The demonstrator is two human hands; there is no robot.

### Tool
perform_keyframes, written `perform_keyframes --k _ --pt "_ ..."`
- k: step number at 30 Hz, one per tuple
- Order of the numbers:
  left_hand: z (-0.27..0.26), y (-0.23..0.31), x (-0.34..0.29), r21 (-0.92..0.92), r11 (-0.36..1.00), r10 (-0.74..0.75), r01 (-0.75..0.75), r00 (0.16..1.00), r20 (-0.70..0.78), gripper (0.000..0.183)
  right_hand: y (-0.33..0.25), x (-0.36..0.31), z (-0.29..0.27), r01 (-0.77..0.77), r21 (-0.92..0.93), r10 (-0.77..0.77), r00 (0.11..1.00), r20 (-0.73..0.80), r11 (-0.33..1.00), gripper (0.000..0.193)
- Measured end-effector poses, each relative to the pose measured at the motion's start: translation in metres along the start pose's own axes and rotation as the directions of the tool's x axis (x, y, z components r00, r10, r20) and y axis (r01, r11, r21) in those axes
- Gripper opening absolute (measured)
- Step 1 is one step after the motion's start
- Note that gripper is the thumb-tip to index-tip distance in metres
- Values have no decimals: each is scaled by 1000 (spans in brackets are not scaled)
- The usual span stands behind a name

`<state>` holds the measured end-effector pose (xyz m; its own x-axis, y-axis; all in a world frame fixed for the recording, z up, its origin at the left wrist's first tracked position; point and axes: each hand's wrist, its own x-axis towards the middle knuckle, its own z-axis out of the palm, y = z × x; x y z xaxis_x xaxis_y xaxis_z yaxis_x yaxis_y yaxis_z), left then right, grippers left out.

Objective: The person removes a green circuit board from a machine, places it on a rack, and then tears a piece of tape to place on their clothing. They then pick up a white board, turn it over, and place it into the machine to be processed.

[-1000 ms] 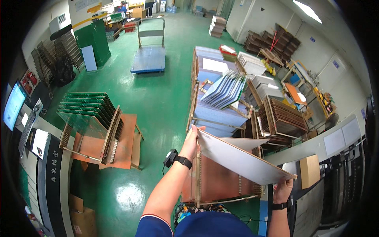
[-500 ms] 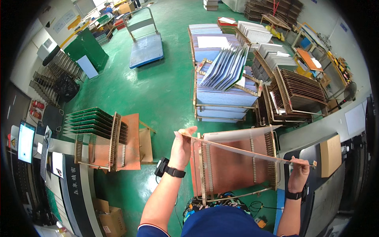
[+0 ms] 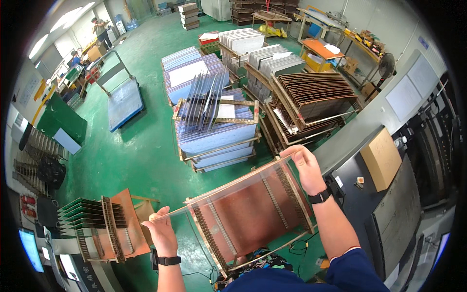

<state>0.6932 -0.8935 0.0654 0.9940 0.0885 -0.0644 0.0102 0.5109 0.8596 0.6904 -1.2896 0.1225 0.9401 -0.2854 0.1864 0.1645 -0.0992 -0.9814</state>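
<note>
Between my two hands stretches a thin flat panel [image 3: 233, 184], seen almost edge-on, so its faces hardly show. My left hand [image 3: 163, 234] pinches its left end with thumb and fingers. Higher up and farther away, my right hand [image 3: 305, 169] grips the other end. Below the panel stands a slotted rack [image 3: 248, 219] with a reddish-brown base board and toothed rails along its sides. The panel slants across the rack's far edge; whether it touches the rack I cannot tell.
At the left, another rack [image 3: 113, 228] holds several dark green panels. Ahead stand stacks of blue boards [image 3: 216, 138] and a rack of brown boards [image 3: 316, 92]. A blue trolley [image 3: 125, 104] is farther left. A cardboard box [image 3: 381, 158] sits on the machine at right.
My view has turned to the right, so the racks and stacks appear farther left. The panel's slant has reversed: its right end is now higher in view than its left. Both hands keep hold.
</note>
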Motion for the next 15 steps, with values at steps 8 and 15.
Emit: perform_keyframes --k 8,15 --pt "0 -18 16 104 993 -63 57 996 55 53 52 16 -31 -245 280 241 969 49 928 44" --pt "-15 -58 0 640 740 -160 205 979 -128 34 132 -37 -64 -328 -375 220 928 -302 867 43"
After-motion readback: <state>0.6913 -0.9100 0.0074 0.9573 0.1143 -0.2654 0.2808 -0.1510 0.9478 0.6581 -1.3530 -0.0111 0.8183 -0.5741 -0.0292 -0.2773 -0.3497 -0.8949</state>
